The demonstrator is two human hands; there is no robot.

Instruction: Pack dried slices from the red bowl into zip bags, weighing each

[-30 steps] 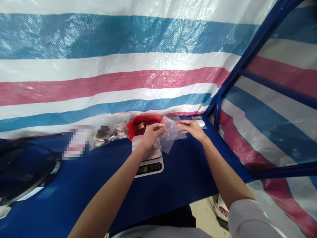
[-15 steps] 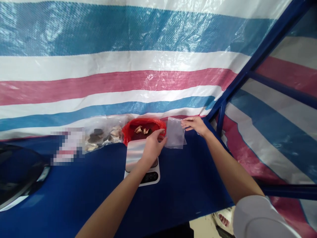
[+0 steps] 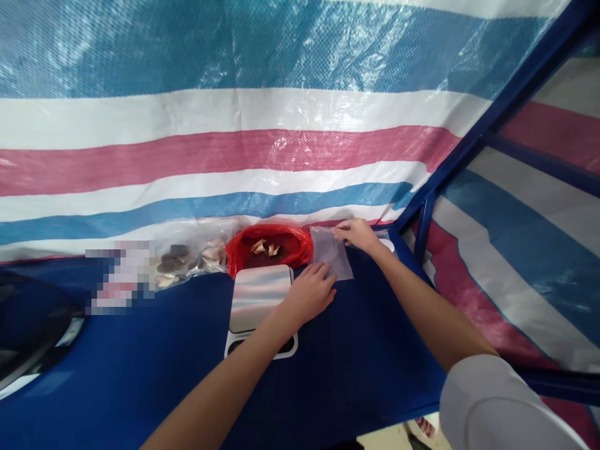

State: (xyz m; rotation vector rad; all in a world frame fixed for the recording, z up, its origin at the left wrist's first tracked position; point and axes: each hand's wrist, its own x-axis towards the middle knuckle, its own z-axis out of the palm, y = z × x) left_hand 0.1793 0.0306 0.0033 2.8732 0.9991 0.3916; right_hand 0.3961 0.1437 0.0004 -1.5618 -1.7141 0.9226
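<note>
A clear plastic zip bag lies on the blue table behind and to the right of the kitchen scale. My right hand pinches its upper right edge between thumb and fingers. My left hand is open, fingers spread and slightly bent, just below the bag's lower left corner; whether it touches the plastic I cannot tell. The white scale has a shiny metal plate with nothing on it, and my left forearm covers part of its front panel. A red plastic bag gapes behind the scale, with a few pale dried pieces inside.
Left of the red bag is a clear bag of dark and pale pieces. A black rounded object sits at the table's left. A white round item lies beyond my right wrist. Striped sheeting and a blue frame enclose the table.
My left hand has moved right and toward me, from the red bag's rim to the zip bag's lower corner. The zip bag and right hand have shifted slightly left.
</note>
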